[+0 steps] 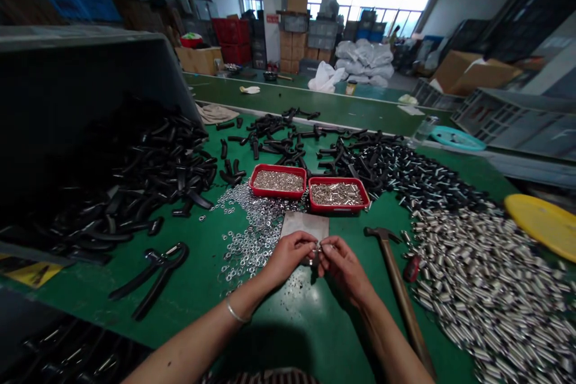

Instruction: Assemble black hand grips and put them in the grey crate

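Over the near edge of a grey metal plate (306, 225), both hands meet with their fingertips nearly touching. My left hand (290, 255) is closed in a pinch, and my right hand (342, 264) pinches from the other side. Between them is a small shiny metal piece (317, 247), too small and covered to name. Loose metal nuts (252, 240) lie left of the plate. Behind it stand a red tray of tiny metal parts (278, 181) and a red tray of small metal pins (336, 194). A claw hammer (396, 282) lies to the right.
Black handles (148, 174) spill from a large grey bin at left. An assembled black handle tool (155, 276) lies front left. Silver cylinders (495, 282) heap at right, near a yellow lid (544, 225). Black parts with metal rods (405, 165) pile behind.
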Tool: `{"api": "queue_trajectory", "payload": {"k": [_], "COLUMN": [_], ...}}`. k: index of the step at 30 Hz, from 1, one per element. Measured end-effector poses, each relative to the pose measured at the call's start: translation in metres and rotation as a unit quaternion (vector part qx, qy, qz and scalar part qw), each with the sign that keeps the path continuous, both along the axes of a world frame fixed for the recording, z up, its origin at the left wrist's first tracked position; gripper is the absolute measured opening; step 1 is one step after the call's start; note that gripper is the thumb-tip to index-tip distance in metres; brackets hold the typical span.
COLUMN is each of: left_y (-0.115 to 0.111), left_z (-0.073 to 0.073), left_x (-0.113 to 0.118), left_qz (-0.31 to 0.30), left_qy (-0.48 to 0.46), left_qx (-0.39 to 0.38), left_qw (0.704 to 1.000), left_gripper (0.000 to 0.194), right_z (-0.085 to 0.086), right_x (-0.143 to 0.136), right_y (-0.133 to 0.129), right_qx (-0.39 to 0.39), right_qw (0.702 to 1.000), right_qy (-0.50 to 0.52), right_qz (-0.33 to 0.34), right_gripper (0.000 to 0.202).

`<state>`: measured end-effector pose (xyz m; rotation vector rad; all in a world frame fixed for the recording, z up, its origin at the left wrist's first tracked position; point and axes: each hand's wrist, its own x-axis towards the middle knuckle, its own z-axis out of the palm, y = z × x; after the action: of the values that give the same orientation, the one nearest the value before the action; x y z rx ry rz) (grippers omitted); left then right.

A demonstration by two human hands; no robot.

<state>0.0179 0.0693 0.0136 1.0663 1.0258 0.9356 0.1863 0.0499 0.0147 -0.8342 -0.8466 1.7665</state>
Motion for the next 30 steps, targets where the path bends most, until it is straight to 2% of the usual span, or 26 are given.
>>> {"api": "queue_trajectory", "payload": {"k": [4,10,13,16,20,23,25,27,28,29,30], "left_y": [0.003,0.009,0.01,0.01,0.002,-0.004,-0.002,0.007,0.015,0.025,0.038], "left_z": [0.007,0.009,0.005,-0.001,-0.006,-0.003,0.006,0.019,0.026,0.032,0.036], "left_x": [-0.002,-0.009,-0.016,-0.025,-0.031,-0.033,-0.043,-0.069,-0.09,-0.115,-0.143], "left_qz": [-0.016,-0.034,-0.022,-0.029,-0.049,-0.099,-0.109,-0.036,0.039,0.13,0.199], "left_qy": [0.017,0.029,0.098,0.184,0.236,0.316,0.358,0.411,0.455,0.516,0.581], "left_qx": [0.019,0.033,0.112,0.225,0.3,0.367,0.377,0.33,0.278,0.203,0.119], "left_qw": [1.0,0.998,0.989,0.956,0.923,0.869,0.847,0.849,0.845,0.822,0.78], "left_gripper": [0.028,0.027,0.022,0.019,0.023,0.027,0.028,0.03,0.033,0.039,0.047], "right_z": [-0.002,-0.008,-0.013,-0.022,-0.029,-0.02,-0.008,0.006,0.013,0.02,0.025], "right_x": [0.006,0.006,0.003,0.005,0.006,0.002,0.002,0.004,0.006,0.009,0.012], "right_y": [0.01,0.024,0.024,0.026,0.032,0.03,0.026,0.023,0.022,0.022,0.023], "right_qx": [0.0,-0.072,-0.113,-0.146,-0.124,-0.042,0.045,0.118,0.143,0.161,0.174], "right_qw": [1.0,0.994,0.989,0.986,0.988,0.991,0.976,0.945,0.93,0.92,0.913], "right_qy": [-0.003,0.061,0.075,0.045,-0.006,-0.099,-0.21,-0.307,-0.337,-0.357,-0.369], "right_qz": [0.021,0.05,0.059,0.068,0.09,0.08,0.043,0.008,-0.005,-0.015,-0.021], "right_gripper": [0.025,0.025,0.026,0.032,0.033,0.032,0.031,0.035,0.037,0.039,0.038]}}
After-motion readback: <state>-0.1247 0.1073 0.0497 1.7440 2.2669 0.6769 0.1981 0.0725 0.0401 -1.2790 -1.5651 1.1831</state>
